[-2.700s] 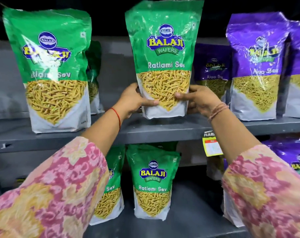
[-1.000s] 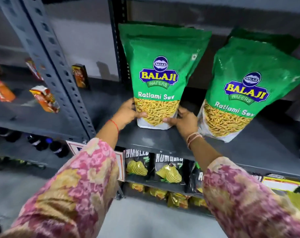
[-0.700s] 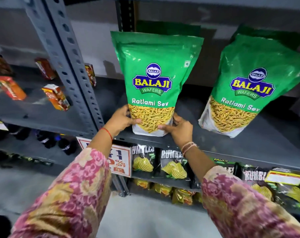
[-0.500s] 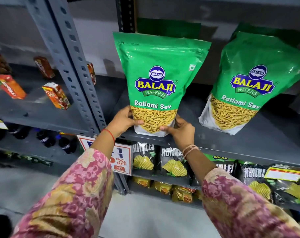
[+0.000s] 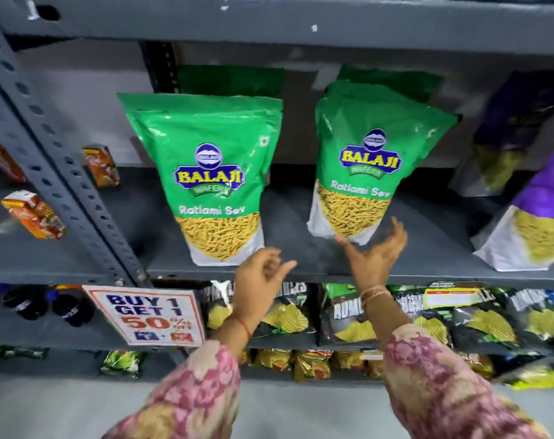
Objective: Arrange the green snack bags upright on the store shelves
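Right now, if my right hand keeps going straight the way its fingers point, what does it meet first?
Probably the tilted green bag: your right hand, open and empty, points up at its white bottom corner just ahead. Depth is unclear from this view.

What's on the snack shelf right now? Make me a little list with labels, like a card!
place: grey metal store shelf
left green bag: stands upright, nobody holding it
right green bag: leans to one side
left hand: open, holds nothing, just below the left green bag
right hand: open, fingers spread, at the bottom corner of the right green bag; touching or not is unclear
purple bags: far right on the same shelf
sign: says BUY 1 GET 1
shelf below: dark chip bags
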`<state>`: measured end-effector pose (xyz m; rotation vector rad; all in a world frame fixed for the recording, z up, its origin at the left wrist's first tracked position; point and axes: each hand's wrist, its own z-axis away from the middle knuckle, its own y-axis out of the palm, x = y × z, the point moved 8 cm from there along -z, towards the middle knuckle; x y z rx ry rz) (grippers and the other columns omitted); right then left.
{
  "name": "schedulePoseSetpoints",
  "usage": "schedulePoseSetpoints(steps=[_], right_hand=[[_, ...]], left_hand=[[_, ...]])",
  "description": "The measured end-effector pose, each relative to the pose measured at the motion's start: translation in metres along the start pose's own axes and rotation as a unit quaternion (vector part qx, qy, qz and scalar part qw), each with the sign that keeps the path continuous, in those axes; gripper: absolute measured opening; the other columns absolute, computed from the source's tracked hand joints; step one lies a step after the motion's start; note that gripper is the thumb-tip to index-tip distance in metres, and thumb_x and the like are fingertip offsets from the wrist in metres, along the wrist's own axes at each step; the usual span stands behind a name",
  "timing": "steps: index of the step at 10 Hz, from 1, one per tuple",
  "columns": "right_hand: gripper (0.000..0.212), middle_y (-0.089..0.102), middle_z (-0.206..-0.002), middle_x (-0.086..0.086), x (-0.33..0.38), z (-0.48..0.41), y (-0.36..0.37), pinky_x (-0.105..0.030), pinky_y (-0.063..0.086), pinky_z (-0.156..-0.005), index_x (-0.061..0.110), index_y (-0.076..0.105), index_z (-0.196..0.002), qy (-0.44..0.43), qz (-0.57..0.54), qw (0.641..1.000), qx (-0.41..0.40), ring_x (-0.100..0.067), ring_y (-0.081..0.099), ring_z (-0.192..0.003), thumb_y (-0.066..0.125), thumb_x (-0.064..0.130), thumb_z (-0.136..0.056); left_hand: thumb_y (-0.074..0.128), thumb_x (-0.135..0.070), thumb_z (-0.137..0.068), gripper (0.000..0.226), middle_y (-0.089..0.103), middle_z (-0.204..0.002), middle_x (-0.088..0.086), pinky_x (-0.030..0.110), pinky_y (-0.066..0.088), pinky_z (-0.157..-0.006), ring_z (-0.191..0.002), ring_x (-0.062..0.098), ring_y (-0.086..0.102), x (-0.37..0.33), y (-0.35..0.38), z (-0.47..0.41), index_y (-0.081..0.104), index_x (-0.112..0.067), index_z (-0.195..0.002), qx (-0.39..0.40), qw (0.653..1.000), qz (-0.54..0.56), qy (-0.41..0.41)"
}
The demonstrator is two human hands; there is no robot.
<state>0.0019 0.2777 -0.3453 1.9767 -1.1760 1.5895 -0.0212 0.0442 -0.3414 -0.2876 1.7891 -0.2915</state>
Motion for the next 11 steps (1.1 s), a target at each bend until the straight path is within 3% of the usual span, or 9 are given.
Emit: schedulePoseSetpoints(steps=[1,2,3,4,6,9,11], right_hand=[[0.114,0.022,-0.150,-0.018,-0.019,-0.047,-0.002,-0.044,0.024,-0.116,0.005,0.015,-0.141,0.078,-0.014,0.993,0.092,-0.027,0.026,-0.138,0.086,0.017,-0.053],[0.108,0.034,-0.142,-0.011,-0.030,-0.069,0.012,-0.032,0.030,-0.109,0.004,0.016,-0.139,0.094,-0.055,0.976,0.191,-0.017,0.034,-0.127,0.082,-0.005,-0.054],[0.097,0.049,-0.123,-0.011,-0.045,-0.077,0.024,-0.036,0.041,-0.099,0.003,0.029,-0.129,0.118,-0.045,0.966,0.225,-0.024,0.048,-0.115,0.083,-0.005,-0.049],[0.083,0.057,-0.122,-0.019,-0.050,-0.083,0.029,-0.052,0.042,-0.102,0.004,0.040,-0.121,0.134,-0.066,0.960,0.237,-0.036,0.053,-0.115,0.082,-0.006,-0.050],[0.080,0.056,-0.128,-0.019,-0.046,-0.089,-0.010,-0.048,0.041,-0.105,0.009,0.040,-0.127,0.114,-0.050,0.952,0.278,-0.031,0.052,-0.117,0.078,-0.006,-0.058],[0.078,0.056,-0.127,-0.018,-0.053,-0.064,-0.049,-0.031,0.039,-0.097,0.007,0.037,-0.130,0.089,-0.001,0.954,0.287,-0.021,0.050,-0.109,0.077,0.001,-0.063],[0.080,0.052,-0.131,-0.018,-0.052,-0.058,-0.049,-0.033,0.039,-0.098,0.007,0.032,-0.132,0.097,-0.013,0.950,0.295,-0.029,0.050,-0.118,0.076,-0.001,-0.065]], left_hand=[[0.075,-0.006,-0.064,0.082,0.052,-0.118,0.010,0.027,0.042,-0.097,-0.109,0.020,0.051,-0.012,0.065,-0.052,0.032,-0.008,-0.134,0.106,0.991,0.072,-0.047],[0.083,-0.024,-0.037,0.130,0.029,-0.147,0.019,0.050,0.030,-0.111,-0.132,0.033,0.033,0.014,0.105,-0.105,0.006,-0.014,-0.141,0.152,0.978,0.075,-0.118],[0.077,-0.006,-0.044,0.106,0.037,-0.143,0.021,0.050,0.033,-0.109,-0.127,0.030,0.041,0.018,0.126,-0.120,0.025,-0.009,-0.136,0.198,0.970,0.073,-0.124],[0.068,0.017,-0.055,0.065,0.058,-0.123,0.024,0.050,0.045,-0.099,-0.112,0.033,0.056,0.003,0.125,-0.118,0.052,-0.003,-0.114,0.159,0.980,0.057,-0.107],[0.071,0.019,-0.052,0.062,0.061,-0.114,0.021,0.043,0.050,-0.089,-0.099,0.026,0.058,-0.021,0.131,-0.079,0.054,0.002,-0.110,0.133,0.976,0.143,-0.094],[0.072,0.012,-0.057,0.067,0.057,-0.123,0.028,0.049,0.047,-0.097,-0.108,0.033,0.058,-0.019,0.145,-0.034,0.047,0.004,-0.118,0.150,0.973,0.135,-0.110],[0.072,0.006,-0.062,0.075,0.051,-0.131,0.025,0.048,0.041,-0.103,-0.116,0.034,0.053,-0.018,0.147,-0.029,0.038,-0.001,-0.129,0.171,0.971,0.117,-0.119]])
